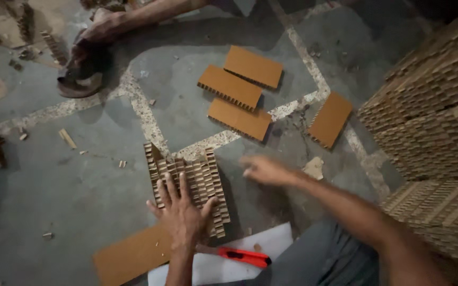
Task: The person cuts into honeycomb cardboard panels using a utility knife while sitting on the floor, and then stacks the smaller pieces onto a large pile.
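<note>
On a grey stone floor (pixel 70 185) crossed by pale speckled joint lines, the person's left hand (pixel 183 212) lies flat with its fingers spread wide, palm down, pressing on the lower part of a honeycomb cardboard block (pixel 197 180) that rests on the floor just in front of them; the hand grips nothing, it only bears on the ribbed top. The right hand (pixel 263 169) is blurred and hangs just to the right of the block, apart from it, its fingers loosely extended and nothing visible in its grasp, though the blur makes it hard to tell exactly how far open it is. Near the left wrist lies a flat brown cardboard sheet (pixel 133 257), and beside it a white sheet (pixel 271 241) with a red utility knife (pixel 245 257) on top of it, close to the person's grey-clad knee (pixel 324 254). Farther out on the floor three rectangular cardboard panels (pixel 239 92) lie together, overlapping one another slightly, and a fourth panel (pixel 331 119) lies alone to their right, well apart from them. Along the right edge rises a tall stack of honeycomb cardboard (pixel 430 106). At the top left another person's arm (pixel 133 18) reaches in, with a worn sandal (pixel 80 77) on the floor below it. Small scraps of cardboard (pixel 67 137) are scattered about the floor.
</note>
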